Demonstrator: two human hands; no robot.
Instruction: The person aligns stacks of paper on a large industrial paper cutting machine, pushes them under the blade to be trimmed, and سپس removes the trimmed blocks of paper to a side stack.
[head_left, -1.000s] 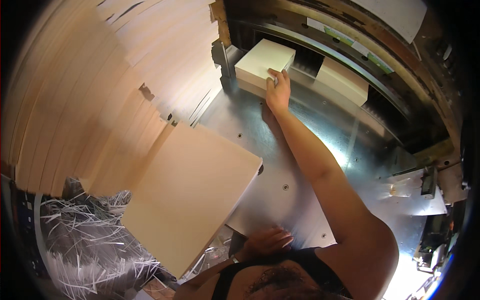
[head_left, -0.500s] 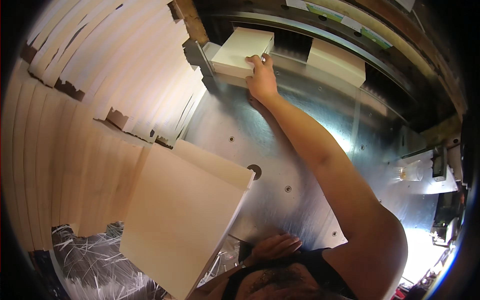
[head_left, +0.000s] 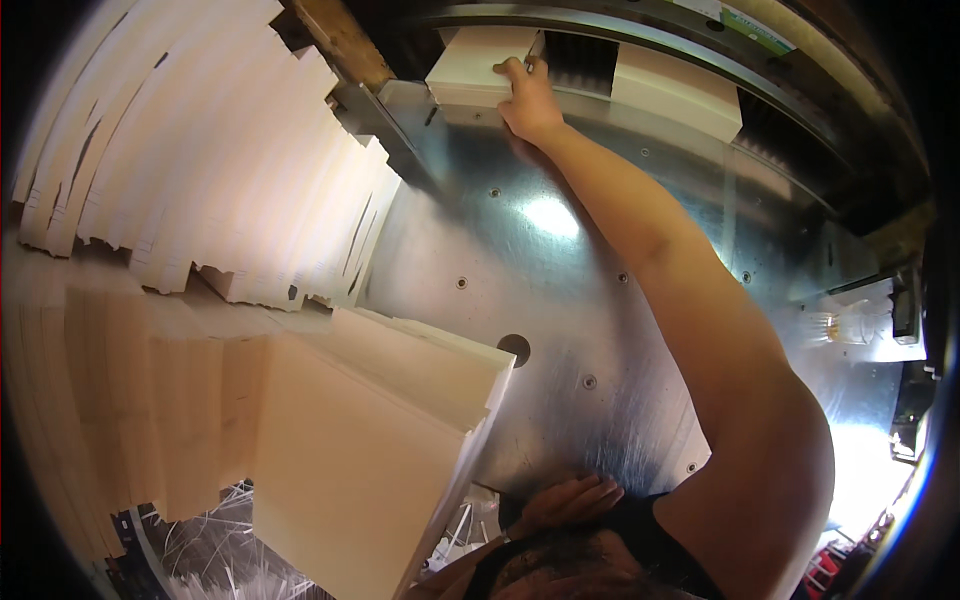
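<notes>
At the far left of the metal table, my right hand grips the right front corner of a cream paper stack. Thumb and fingers bend over that corner, though part of the grip is hidden. The stack's back end disappears beneath a dark metal beam. My left hand lies close to my body at the table's front edge, fingers stretched out and nothing seen in it. A second cream stack sits farther right under the same beam.
Tall piles of cut paper fill the left side. Nearer me, a large sheet stack overlaps the metal table. Paper shreds lie at lower left. A clear glass shows at the right, and a metal side guide stands beside the piles.
My right arm reaches farther away, and the gripped paper stack sits deeper under the beam. The view has shifted a little too. My left hand stays near the front edge.
</notes>
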